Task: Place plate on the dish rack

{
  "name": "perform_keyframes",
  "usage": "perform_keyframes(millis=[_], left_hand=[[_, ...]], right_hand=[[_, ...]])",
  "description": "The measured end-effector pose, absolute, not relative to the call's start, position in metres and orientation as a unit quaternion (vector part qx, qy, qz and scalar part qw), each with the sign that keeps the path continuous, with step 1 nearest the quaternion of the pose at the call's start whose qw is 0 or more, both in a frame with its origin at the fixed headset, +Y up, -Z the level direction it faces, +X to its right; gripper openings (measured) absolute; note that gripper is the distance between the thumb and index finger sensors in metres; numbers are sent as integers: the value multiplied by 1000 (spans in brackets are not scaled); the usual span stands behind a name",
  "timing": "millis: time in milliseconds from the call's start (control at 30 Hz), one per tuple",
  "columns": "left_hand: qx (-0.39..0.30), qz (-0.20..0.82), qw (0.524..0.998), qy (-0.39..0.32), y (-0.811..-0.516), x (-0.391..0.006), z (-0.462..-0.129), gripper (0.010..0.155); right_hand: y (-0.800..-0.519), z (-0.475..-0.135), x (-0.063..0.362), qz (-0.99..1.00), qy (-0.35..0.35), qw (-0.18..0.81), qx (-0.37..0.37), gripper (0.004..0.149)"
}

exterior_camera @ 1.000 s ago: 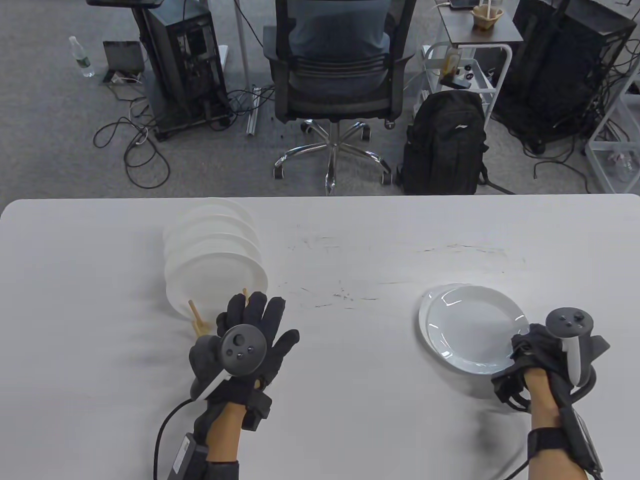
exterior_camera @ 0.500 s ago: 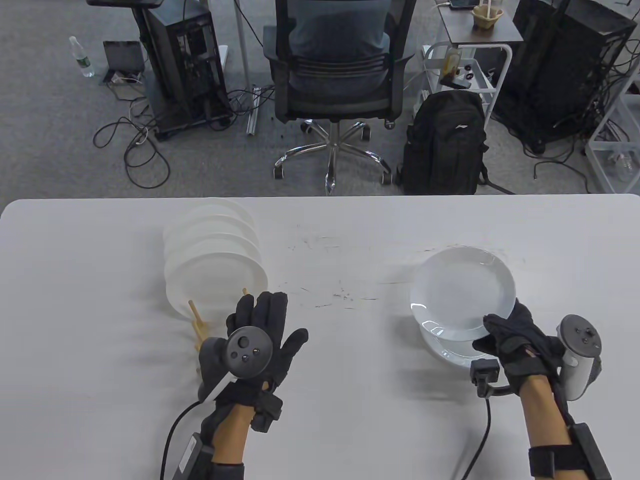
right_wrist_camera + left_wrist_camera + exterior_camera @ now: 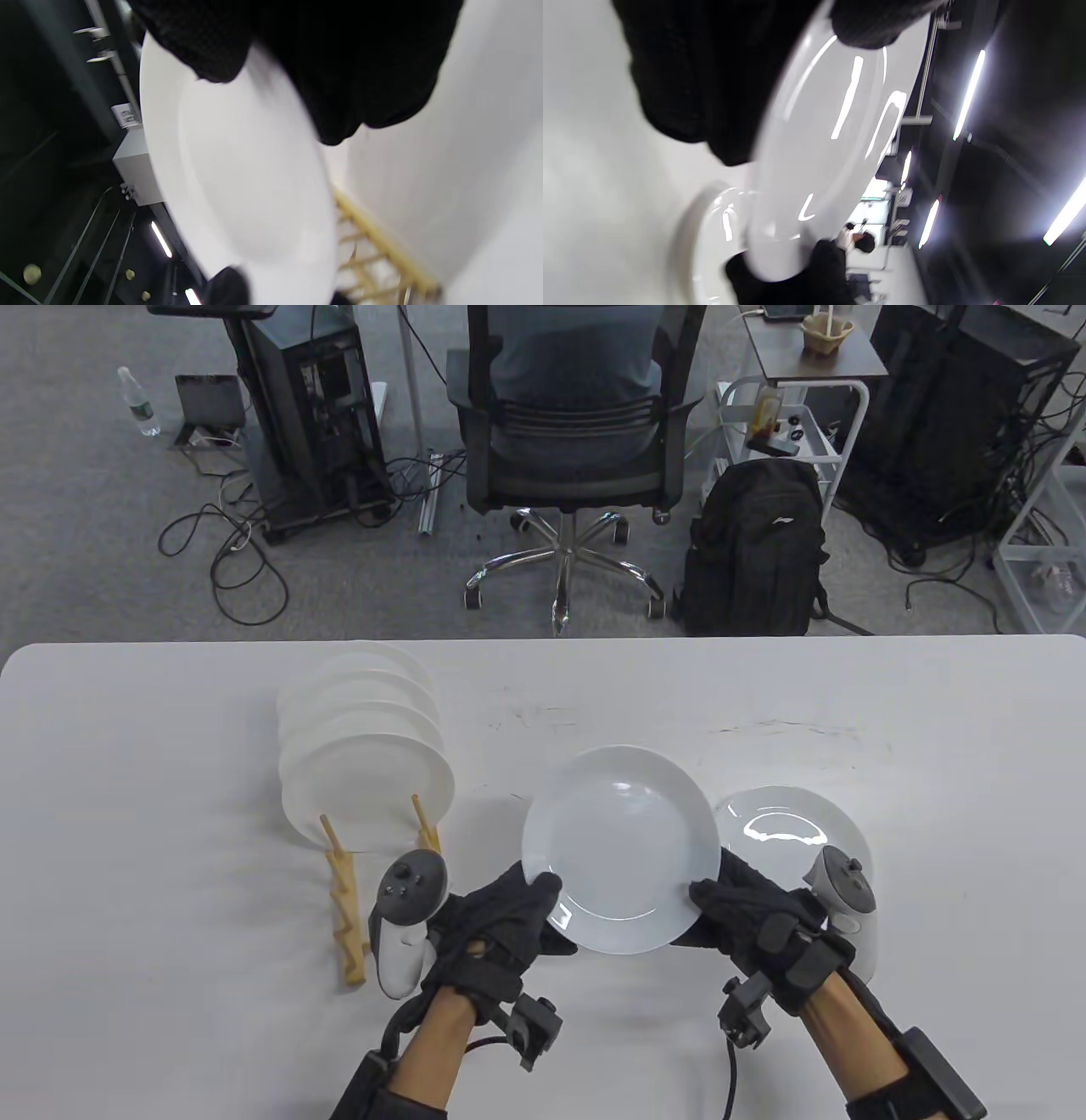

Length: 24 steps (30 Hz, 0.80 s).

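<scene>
A white plate [image 3: 619,848] is held above the table between both hands. My left hand [image 3: 501,920] grips its left rim and my right hand [image 3: 742,912] grips its right rim. The plate fills the left wrist view [image 3: 831,140] and the right wrist view [image 3: 237,169]. The wooden dish rack [image 3: 348,899] stands to the left, with several white plates [image 3: 365,763] upright in its far slots and its near slots bare. Part of the rack shows in the right wrist view [image 3: 382,250].
Another white plate [image 3: 793,827] lies flat on the table right of the held one; it also shows in the left wrist view [image 3: 708,237]. An office chair [image 3: 568,432] and a black backpack [image 3: 755,551] stand beyond the table's far edge.
My right hand lifted the top plate off the stack and carried it left to the middle. My left hand moved right from the rack and took hold of the plate's left rim.
</scene>
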<state>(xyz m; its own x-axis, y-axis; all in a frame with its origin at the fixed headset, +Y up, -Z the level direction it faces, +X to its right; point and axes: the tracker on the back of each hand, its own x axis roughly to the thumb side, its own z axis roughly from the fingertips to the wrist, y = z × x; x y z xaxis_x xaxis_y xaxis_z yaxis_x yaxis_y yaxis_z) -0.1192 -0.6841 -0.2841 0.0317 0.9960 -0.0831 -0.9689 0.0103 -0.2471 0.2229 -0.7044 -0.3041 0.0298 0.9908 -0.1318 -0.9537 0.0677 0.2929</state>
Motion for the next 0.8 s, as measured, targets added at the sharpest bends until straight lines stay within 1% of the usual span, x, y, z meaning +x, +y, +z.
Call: perform_keyframes(millis=[67,100,167,200,233,333,367,400,433,533,633,800], left_hand=[[-39,590,803,-71,-659,-139,-283,52],[-7,553,830,-65,-645,-147,-282,52],[78,482,871,-56,-615,-159,-280,50],[102,453,884,-58,-605,-164,-281,49],[137,405,902,-57,-587,-170,-282,49],[195,301,931,-68,-549,-179,-288,46],[199,270,939,-71,-541,-180,-290,46],[202,217,953,-64,-533,-182,-294,45],[206,165,963,-62,-527,-183,-299,45],[211,53,974,-57,-527,-185,-312,45],[184,-21,981,-60,-543,-187,-330,45],[124,-44,990,-46,-584,-197,-353,45]], right_hand=[[-689,-302,236,762,64,643,40,59],[-682,-301,241,805,28,591,50,60],[-674,-299,250,869,4,492,52,64],[-672,-299,252,883,-7,467,51,65],[-670,-301,256,897,-24,439,55,66],[-672,-305,264,933,-14,357,45,72],[-674,-306,267,939,-8,342,39,74],[-678,-309,270,946,6,324,29,76],[-683,-311,273,953,31,301,9,79],[-692,-315,280,961,61,270,-13,82],[-697,-317,283,958,76,275,-22,82],[-698,-318,283,957,83,278,-25,81]])
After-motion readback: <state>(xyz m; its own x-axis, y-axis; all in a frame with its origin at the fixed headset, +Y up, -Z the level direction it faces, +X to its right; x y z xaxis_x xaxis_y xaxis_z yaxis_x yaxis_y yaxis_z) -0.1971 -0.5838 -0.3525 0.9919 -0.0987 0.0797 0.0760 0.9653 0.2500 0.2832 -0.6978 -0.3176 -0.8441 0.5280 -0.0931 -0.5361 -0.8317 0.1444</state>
